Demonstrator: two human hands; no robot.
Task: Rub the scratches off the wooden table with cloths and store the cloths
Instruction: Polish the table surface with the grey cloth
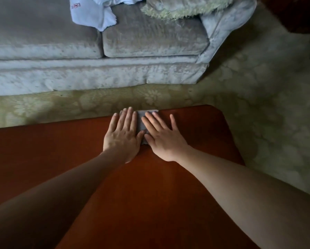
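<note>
Both forearms reach over the wooden table (195,132) to its far edge, where the left hand (122,134) and right hand (162,136) lie flat, fingers straight, pressing a small grey cloth (144,121) between them. To rub well, I'd keep even weight on both palms – short strokes along the grain (the cloth overhangs the edge slightly) – without letting it slip off.

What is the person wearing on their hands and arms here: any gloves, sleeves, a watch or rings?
Nothing worn shows. The left hand and the right hand are bare, with no gloves and no rings visible on the fingers. The left forearm and the right forearm are uncovered down to the frame edge, with no sleeve, watch or bracelet in view.
</note>
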